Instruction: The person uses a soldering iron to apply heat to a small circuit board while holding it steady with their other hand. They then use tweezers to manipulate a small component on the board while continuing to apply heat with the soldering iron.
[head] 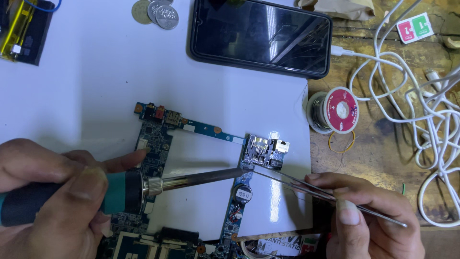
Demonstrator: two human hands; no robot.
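Left hand [52, 192] grips soldering iron [191, 180], right hand [364, 211] pinches tweezers [306, 187]; tips meet on circuit board [249, 165], demanding steady contact.

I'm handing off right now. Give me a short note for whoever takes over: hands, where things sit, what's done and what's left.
Left hand: grips the soldering iron, tip at the blue circuit board's card-slot corner.
Right hand: pinches metal tweezers, points meeting the iron tip at that spot.
Board lies on a white sheet; solder spool to its right, phone above, coins top.
Done: both tools are on the joint. Left: whether the joint is finished cannot be told.
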